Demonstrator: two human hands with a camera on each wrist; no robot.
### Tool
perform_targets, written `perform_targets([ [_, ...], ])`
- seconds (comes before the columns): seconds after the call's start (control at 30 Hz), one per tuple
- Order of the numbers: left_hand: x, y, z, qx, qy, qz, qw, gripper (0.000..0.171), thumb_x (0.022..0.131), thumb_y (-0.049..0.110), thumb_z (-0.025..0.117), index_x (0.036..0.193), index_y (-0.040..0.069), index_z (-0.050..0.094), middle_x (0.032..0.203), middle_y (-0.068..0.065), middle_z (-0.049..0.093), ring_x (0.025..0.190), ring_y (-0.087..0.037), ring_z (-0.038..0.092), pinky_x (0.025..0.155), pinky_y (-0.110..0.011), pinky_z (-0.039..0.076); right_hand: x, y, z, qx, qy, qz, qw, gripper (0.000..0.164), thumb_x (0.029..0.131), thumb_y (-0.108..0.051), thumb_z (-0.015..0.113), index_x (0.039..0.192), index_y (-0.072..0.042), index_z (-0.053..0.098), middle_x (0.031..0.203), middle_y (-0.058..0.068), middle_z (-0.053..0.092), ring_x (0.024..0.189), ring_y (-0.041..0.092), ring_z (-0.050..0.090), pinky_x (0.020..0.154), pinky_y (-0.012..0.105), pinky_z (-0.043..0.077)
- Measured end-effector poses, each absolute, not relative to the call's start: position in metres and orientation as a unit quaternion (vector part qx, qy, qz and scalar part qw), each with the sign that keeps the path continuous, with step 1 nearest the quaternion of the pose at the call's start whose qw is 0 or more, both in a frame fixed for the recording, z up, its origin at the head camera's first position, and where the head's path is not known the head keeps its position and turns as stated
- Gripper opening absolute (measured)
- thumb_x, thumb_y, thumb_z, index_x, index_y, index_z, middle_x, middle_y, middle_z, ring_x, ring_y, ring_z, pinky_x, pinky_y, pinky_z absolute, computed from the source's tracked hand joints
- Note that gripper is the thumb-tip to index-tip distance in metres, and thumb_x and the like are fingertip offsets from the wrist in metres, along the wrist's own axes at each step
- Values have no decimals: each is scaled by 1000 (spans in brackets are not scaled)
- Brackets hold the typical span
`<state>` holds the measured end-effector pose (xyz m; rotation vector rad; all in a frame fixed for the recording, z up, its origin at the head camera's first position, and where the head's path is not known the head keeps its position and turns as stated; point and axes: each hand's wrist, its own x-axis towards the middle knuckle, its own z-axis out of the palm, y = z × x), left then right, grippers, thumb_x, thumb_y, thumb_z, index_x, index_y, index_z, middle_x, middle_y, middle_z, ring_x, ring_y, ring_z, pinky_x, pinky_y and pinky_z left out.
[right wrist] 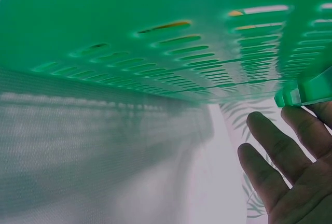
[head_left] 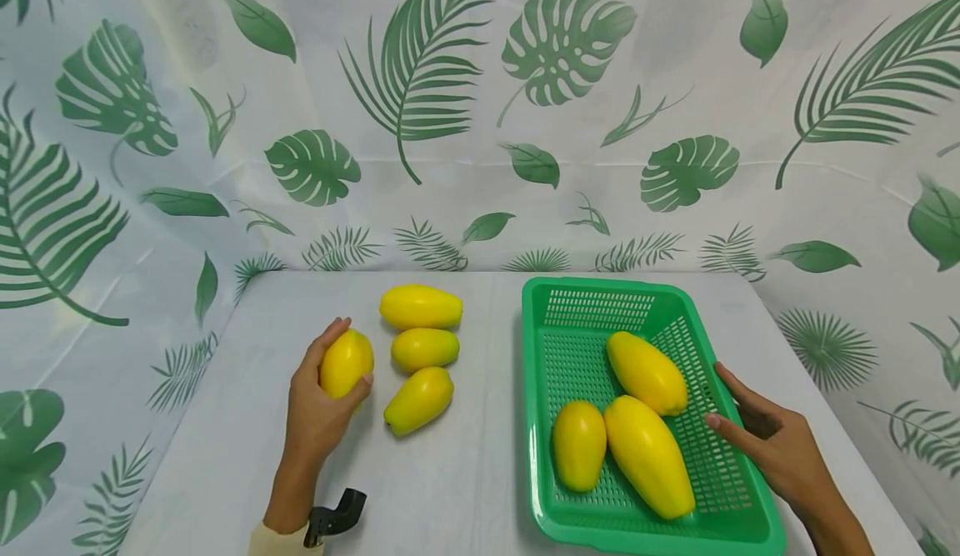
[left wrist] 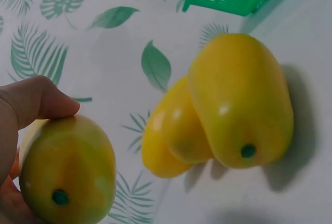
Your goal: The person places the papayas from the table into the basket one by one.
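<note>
My left hand grips a yellow papaya, thumb on one side and fingers on the other. In the left wrist view, the held papaya shows a small green stem end. Just right of this hand, three more papayas lie in a column: a far one, a middle one and a near, slanted one. At the right side of a green plastic basket, my right hand holds the rim, thumb over its top. The right wrist view shows several fingers stretched outside the basket wall.
Inside the basket lie three papayas: an upper one, a large lower one and a smaller left one. A white cloth covers the table. Behind it hangs a leaf-patterned sheet.
</note>
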<state>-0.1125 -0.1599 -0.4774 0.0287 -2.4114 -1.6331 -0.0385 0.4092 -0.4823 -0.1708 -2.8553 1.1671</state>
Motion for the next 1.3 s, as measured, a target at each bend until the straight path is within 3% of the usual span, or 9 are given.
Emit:
perform_targets([
  [0.27,-109,-147,-459,-20,-812,-572,115,76,90,3,79,154,34,53,168,8,42,158,-22,38,124,-53,35,-38,410,-483,-48,-921,385,31,75,100,-31,76,165,-33,38,160,-4,46,112,-26,48,79,6,52],
  [0.53,-110,-127,-448,-74,-804,-580,107,81,89,-3,76,156,36,50,169,14,39,158,-17,36,120,-19,34,-38,407,-481,-55,-921,384,28,75,101,-33,75,165,-32,37,159,19,48,107,-26,49,75,12,57],
  [0.6,-111,-123,-446,-88,-800,-584,105,82,89,-3,76,156,37,50,169,15,38,158,-17,36,123,-24,34,-38,406,-481,-54,-920,386,29,75,101,-32,75,165,-31,37,158,20,48,107,-26,50,75,14,58],
  [0.73,-112,-113,-443,-110,-790,-594,103,83,88,-4,76,156,36,50,169,14,38,158,-18,36,126,-47,35,-38,406,-481,-50,-919,391,34,75,101,-30,75,165,-30,37,157,22,49,107,-25,52,74,16,59],
  [0.83,-114,-107,-442,-123,-783,-601,101,83,87,-5,75,156,35,50,169,13,39,159,-20,35,125,-56,34,-38,407,-482,-47,-919,390,36,74,101,-30,75,165,-30,38,158,18,49,108,-25,51,75,13,58],
  [1.03,-116,-93,-441,-133,-783,-600,92,82,87,-1,76,155,37,51,168,13,40,157,-23,38,121,-59,38,-38,408,-483,-48,-920,387,36,74,101,-31,76,165,-31,39,160,2,46,110,-26,49,76,10,55],
  [1.23,-120,-77,-439,-150,-783,-598,83,80,85,2,76,153,35,53,166,12,43,156,-20,39,120,-58,38,-38,407,-485,-53,-918,391,32,74,101,-30,75,165,-29,38,156,21,49,107,-25,51,74,14,58],
  [1.3,-122,-72,-438,-162,-778,-601,82,79,84,1,76,153,33,54,166,11,44,156,-19,39,120,-58,37,-38,407,-485,-52,-918,393,32,74,101,-29,75,165,-29,38,157,20,49,107,-25,51,74,14,59],
])
